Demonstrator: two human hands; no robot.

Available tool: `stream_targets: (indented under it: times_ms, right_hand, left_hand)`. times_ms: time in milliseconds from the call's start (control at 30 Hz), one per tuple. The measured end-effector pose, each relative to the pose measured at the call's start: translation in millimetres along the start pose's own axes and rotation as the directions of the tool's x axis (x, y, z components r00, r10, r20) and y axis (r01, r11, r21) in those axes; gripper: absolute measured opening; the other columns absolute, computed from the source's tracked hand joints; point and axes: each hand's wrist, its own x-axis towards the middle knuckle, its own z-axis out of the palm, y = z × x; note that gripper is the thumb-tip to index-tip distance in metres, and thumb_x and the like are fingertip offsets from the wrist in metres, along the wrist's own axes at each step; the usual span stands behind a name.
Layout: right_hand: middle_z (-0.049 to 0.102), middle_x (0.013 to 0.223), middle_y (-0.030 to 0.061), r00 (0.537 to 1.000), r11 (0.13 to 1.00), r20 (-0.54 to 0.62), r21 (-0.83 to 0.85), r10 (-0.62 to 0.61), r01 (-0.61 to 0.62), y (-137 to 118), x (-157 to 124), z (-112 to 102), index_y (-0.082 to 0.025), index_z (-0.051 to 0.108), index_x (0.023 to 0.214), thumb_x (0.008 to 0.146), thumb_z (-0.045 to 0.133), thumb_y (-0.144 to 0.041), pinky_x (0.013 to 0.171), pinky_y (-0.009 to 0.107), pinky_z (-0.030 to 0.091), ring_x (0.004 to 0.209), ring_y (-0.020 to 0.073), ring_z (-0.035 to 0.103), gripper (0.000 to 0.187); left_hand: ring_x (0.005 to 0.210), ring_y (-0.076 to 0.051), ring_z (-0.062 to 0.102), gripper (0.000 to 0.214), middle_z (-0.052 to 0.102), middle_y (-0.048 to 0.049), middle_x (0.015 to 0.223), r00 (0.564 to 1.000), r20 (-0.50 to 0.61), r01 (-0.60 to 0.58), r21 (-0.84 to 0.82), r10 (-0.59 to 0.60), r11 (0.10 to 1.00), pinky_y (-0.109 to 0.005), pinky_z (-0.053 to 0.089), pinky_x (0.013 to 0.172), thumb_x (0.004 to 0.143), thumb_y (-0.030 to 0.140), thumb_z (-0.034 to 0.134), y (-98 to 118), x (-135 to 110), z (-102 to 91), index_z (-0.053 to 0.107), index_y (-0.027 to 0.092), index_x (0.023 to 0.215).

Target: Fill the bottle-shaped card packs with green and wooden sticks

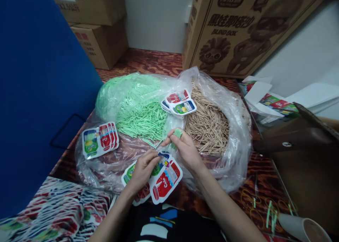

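Two packets (164,186) partly covered — left hand (144,167) grasping them, right hand (184,147) clutching green sticks (177,133), count unclear

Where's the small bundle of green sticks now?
Head view, near centre: the small bundle of green sticks is in the right hand, left of the brown stick pile and beyond the Cola packet by the left hand.
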Motion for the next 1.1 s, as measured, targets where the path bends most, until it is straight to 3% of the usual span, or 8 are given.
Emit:
stream_targets:
  times_ms: [100,333,467,567,667,833,967,1100]
  right_hand:
    - [0.069,0.072,-0.0003,0.998,0.995,0.049,-0.088,0.041,-0.037,-1.2,-4.1,3.8,-0.019,0.056,0.087,0.085,0.059,-0.029,0.072,0.026,0.047,0.071,0.0141,0.064,0.011]
    - [0.073,0.089,0.0064,0.976,0.975,0.112,0.097,0.187,-0.198,1.5,-4.7,6.5,-0.02,0.055,0.085,0.079,0.067,-0.038,0.081,0.035,0.05,0.089,0.0207,0.065,0.022]
    - [0.066,0.114,0.0082,0.947,0.962,0.178,-0.106,0.269,-0.253,0.6,-11.1,-3.9,-0.02,0.06,0.099,0.08,0.065,-0.043,0.093,0.038,0.046,0.106,0.0224,0.06,0.03]
    - [0.055,0.132,0.0059,0.963,0.929,0.172,-0.342,0.208,-0.14,-4.8,-19.5,-15.3,-0.025,0.053,0.124,0.085,0.06,-0.043,0.104,0.038,0.038,0.121,0.0208,0.05,0.044]
    - [0.048,0.138,0.0056,0.981,0.851,0.117,-0.521,0.153,-0.071,-12.8,-30.3,-21.9,-0.03,0.042,0.136,0.087,0.058,-0.04,0.104,0.039,0.039,0.122,0.0208,0.049,0.052]
    - [0.052,0.133,0.006,0.983,0.657,0.179,-0.745,0.039,0.11,-24.1,-44.2,-18.8,-0.027,0.05,0.13,0.086,0.057,-0.028,0.107,0.04,0.035,0.125,0.0228,0.046,0.044]
    - [0.052,0.132,0.0057,0.984,0.61,0.162,-0.773,-0.074,0.173,-29.9,-46.7,-15.4,-0.029,0.043,0.135,0.089,0.053,-0.024,0.102,0.039,0.04,0.119,0.0208,0.051,0.047]
    - [0.056,0.124,0.0059,0.967,0.536,0.234,-0.806,-0.102,0.251,-31.7,-46.3,-14.7,-0.025,0.061,0.11,0.09,0.051,-0.02,0.103,0.038,0.038,0.119,0.0209,0.05,0.023]
  left_hand:
    - [0.085,-0.018,0.058,0.018,0.063,-0.0044,0.088,1.0,-0.008,-0.025,0.029,0.025,0.999,-0.03,0.044,0.079,0.09,0.028,0.052,1.9,0.3,1.3,0.065,0.018,0.084]
    - [0.08,-0.017,0.058,0.015,0.061,-0.0027,0.083,0.997,-0.068,-0.037,-0.049,0.034,0.998,-0.027,0.044,0.074,0.087,0.026,0.055,5.7,0.1,6.5,0.066,0.018,0.08]
    - [0.079,-0.016,0.057,0.015,0.06,-0.002,0.081,0.992,-0.122,-0.02,-0.159,0.001,0.987,-0.026,0.044,0.073,0.086,0.027,0.057,2.9,1.2,11.8,0.068,0.018,0.082]
    - [0.084,-0.017,0.057,0.015,0.062,-0.0027,0.086,0.988,-0.152,-0.012,-0.224,-0.023,0.975,-0.026,0.044,0.077,0.086,0.027,0.057,0.4,3.7,15.4,0.069,0.019,0.086]
    - [0.087,-0.017,0.058,0.015,0.063,-0.003,0.088,0.983,-0.174,0.002,-0.264,-0.049,0.965,-0.027,0.044,0.079,0.086,0.028,0.058,0.7,6.9,18.3,0.07,0.019,0.086]
    - [0.089,-0.019,0.059,0.014,0.065,-0.0044,0.09,0.985,-0.164,-0.006,-0.318,-0.048,0.948,-0.029,0.046,0.082,0.083,0.027,0.062,4.8,10.8,23.0,0.071,0.019,0.087]
    - [0.086,-0.018,0.06,0.012,0.066,-0.0029,0.089,0.982,-0.158,0.036,-0.378,-0.103,0.925,-0.027,0.047,0.078,0.08,0.027,0.065,5.4,11.1,26.0,0.071,0.019,0.085]
    - [0.082,-0.017,0.06,0.013,0.068,-0.0016,0.086,0.976,-0.139,0.091,-0.448,-0.169,0.889,-0.026,0.047,0.077,0.077,0.028,0.068,3.2,10.4,29.4,0.072,0.019,0.086]
